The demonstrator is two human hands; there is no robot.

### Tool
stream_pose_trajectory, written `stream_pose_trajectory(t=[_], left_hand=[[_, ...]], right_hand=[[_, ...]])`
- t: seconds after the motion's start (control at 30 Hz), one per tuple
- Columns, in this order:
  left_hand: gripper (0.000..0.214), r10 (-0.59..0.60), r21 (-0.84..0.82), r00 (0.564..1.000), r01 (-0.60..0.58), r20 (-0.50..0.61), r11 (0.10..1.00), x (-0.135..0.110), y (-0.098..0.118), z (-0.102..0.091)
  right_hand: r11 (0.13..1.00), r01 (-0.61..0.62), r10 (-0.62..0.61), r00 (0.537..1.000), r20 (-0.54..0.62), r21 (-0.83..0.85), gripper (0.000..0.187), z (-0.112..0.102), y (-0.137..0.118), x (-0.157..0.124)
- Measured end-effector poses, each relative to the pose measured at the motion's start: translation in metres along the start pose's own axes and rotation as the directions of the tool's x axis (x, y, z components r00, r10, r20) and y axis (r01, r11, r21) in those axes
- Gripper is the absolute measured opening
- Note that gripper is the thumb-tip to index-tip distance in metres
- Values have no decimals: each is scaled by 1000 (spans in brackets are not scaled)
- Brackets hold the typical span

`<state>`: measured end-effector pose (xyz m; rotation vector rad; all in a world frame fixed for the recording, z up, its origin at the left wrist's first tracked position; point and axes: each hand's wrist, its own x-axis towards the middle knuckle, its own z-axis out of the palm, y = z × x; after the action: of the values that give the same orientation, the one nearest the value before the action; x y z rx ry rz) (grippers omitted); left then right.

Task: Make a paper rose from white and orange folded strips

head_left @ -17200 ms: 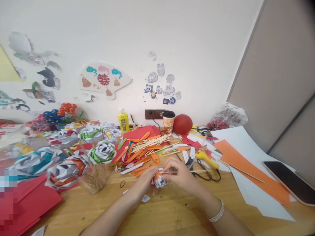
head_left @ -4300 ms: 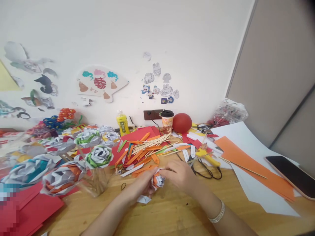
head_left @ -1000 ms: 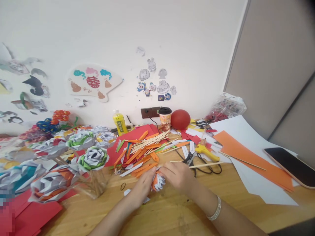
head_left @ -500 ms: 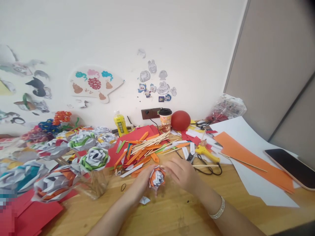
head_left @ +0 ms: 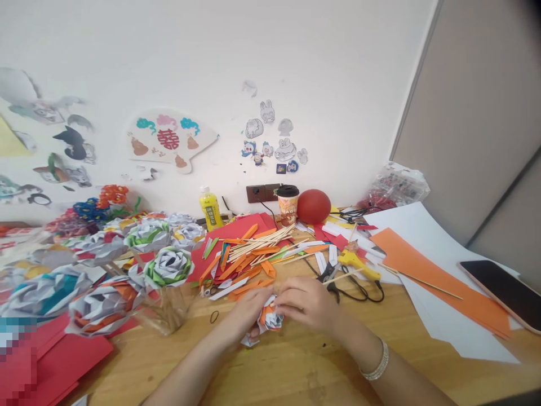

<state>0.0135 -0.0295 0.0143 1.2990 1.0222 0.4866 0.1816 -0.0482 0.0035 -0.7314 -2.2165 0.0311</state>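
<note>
A small orange-and-white folded paper flower (head_left: 271, 317) is between my two hands, low over the wooden table. My left hand (head_left: 248, 314) grips it from the left, fingers curled round its side. The fingers of my right hand (head_left: 306, 303) are bent and pressed against its upper right edge. Below my left fingers a white folded paper piece (head_left: 250, 341) pokes out; whether it is held or lies on the table is unclear. A thin wooden stick (head_left: 347, 276) shows beyond my right hand, its near end hidden.
Finished paper flowers (head_left: 168, 266) crowd the left, some above a clear cup of sticks (head_left: 169, 310). Ahead lie wooden skewers (head_left: 262, 245) and orange strips. A yellow glue gun (head_left: 359, 264), scissors (head_left: 327, 274), orange sheets (head_left: 439, 282) and a phone (head_left: 502, 290) are to the right.
The flower has tilted in my hands, and my right fingers have closed in on it. The white paper piece now meets my left fingers. The stick beyond my right hand has angled upward.
</note>
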Motion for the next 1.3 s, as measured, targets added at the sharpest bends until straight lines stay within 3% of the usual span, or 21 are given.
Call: stream_pose_trajectory(t=[0.3,0.57,0.8,0.93,1.1,1.3], left_hand=[[40,-2,143,1000,6,-28,990,0,2,0],[28,125,172,992,-120,-19,978,3,-1,-5],[30,41,84,998,-45,48,995,1,-3,-3],[32,75,118,997,-77,24,990,2,-3,-4],[34,99,219,995,-93,-15,971,0,2,-3],[36,155,196,988,-151,-7,969,4,-2,-5]], right_hand=[[964,65,-41,995,96,-258,20,4,-1,1],[967,17,-2,998,60,-255,16,7,2,0],[860,200,-138,977,163,-469,16,6,3,-2],[874,186,-130,980,154,-448,16,9,7,-4],[925,46,-9,995,98,-378,19,11,7,-4],[942,33,-16,999,52,-335,22,9,3,0]])
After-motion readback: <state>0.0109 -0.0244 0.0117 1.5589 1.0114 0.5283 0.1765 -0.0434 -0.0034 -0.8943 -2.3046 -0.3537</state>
